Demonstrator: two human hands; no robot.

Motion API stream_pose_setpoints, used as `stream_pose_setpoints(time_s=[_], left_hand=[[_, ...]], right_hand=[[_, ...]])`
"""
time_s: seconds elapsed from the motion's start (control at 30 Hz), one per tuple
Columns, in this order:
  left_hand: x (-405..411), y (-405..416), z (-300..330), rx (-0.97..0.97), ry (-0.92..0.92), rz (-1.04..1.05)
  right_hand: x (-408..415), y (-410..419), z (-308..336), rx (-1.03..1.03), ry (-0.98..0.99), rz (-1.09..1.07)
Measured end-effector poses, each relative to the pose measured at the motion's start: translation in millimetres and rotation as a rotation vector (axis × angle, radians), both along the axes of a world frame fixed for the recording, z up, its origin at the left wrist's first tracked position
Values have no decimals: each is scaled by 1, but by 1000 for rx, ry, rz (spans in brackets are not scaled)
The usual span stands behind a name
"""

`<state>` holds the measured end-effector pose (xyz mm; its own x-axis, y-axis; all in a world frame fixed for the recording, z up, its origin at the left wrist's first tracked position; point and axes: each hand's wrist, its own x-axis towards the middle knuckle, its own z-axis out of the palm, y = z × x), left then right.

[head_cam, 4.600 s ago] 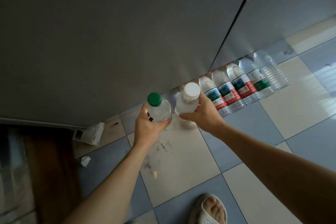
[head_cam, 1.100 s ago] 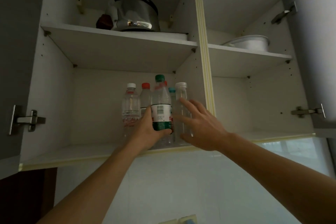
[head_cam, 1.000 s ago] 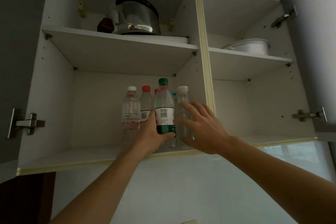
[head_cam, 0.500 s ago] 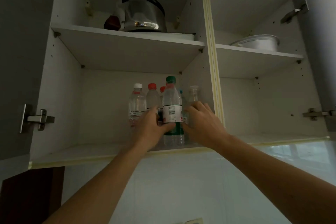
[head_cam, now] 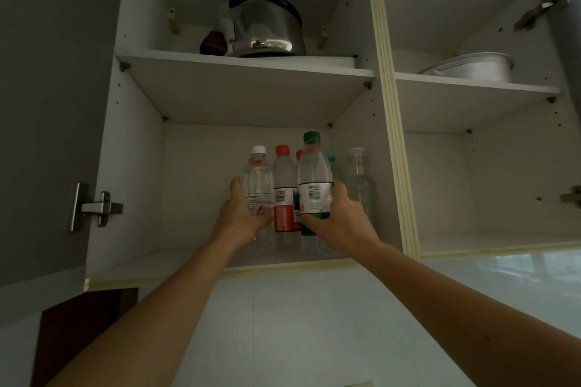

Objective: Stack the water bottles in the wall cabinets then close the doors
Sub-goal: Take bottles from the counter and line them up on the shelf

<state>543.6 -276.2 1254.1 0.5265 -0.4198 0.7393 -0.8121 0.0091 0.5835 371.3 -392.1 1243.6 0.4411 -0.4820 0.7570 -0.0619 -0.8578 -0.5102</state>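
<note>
Green-capped bottle [head_cam: 314,185] stands upright at the front of the lower left cabinet shelf [head_cam: 176,264]; my right hand [head_cam: 341,223] grasps it around the label. My left hand [head_cam: 243,220] grasps the white-capped bottle [head_cam: 258,182] at the left of the cluster. Between them stands a red-capped bottle [head_cam: 284,195]; a clear bottle [head_cam: 358,179] stands at the right. Both doors stand open. A kettle [head_cam: 265,28] sits on the upper shelf.

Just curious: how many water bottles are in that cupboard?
6 visible: white-capped, red-capped, green-capped in front, clear one right; red cap, blue cap behind. More may hide.
</note>
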Motion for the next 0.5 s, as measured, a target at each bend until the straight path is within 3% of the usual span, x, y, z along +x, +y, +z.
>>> stream_pose_setpoints(time_s=[0.23, 0.5], left_hand=[[15, 32, 7, 49, -41, -17], [42, 87, 4, 64, -19, 115]], right_hand=[[19, 18, -1, -48, -32, 81], [72, 44, 5, -22, 31, 248]])
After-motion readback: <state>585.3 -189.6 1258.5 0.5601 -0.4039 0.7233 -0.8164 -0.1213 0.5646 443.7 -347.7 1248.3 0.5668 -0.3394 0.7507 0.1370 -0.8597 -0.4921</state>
